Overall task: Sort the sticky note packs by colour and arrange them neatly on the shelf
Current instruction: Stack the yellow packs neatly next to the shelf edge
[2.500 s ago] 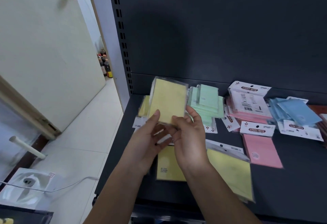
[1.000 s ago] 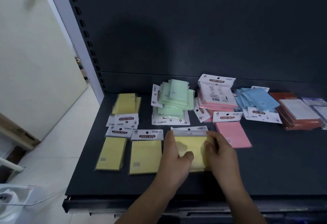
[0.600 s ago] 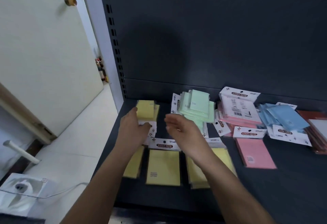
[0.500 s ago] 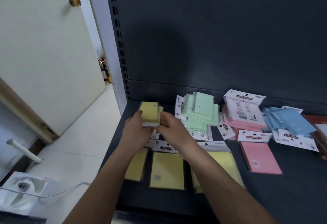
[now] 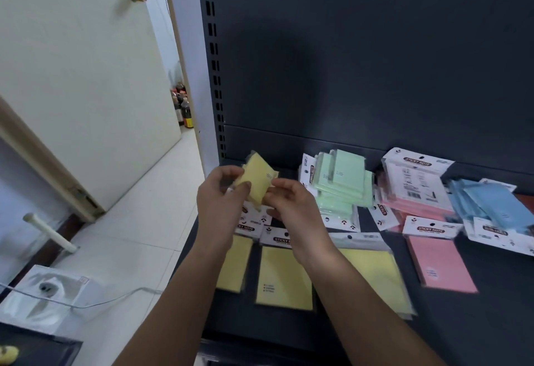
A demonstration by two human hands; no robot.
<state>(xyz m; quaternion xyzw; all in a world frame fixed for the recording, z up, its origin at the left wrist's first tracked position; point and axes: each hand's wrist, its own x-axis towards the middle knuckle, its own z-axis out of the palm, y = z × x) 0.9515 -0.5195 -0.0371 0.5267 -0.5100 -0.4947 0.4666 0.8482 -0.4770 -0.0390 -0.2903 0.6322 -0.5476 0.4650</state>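
A small stack of yellow sticky note packs [image 5: 258, 179] is lifted above the back left of the dark shelf [image 5: 468, 319]. My left hand [image 5: 219, 206] grips its left side and my right hand [image 5: 291, 206] pinches its right edge. Under my arms lies a front row of yellow packs [image 5: 284, 276], with another [image 5: 234, 264] to the left and a larger one [image 5: 378, 273] to the right. Behind stand a green pile [image 5: 341, 183], a pink pile [image 5: 413, 189] and a blue pile [image 5: 491, 203]. A single pink pack [image 5: 436, 261] lies in front.
The shelf's dark back panel [image 5: 375, 62] and slotted upright [image 5: 212, 56] rise behind. A cream door [image 5: 86, 76] stands left over a white tiled floor [image 5: 138, 229]. A clear box [image 5: 43, 293] with a cable sits on the floor at lower left.
Both hands left the large yellow pack in the front row, reached to the back left, took the small yellow stack and lifted it, tilting it.
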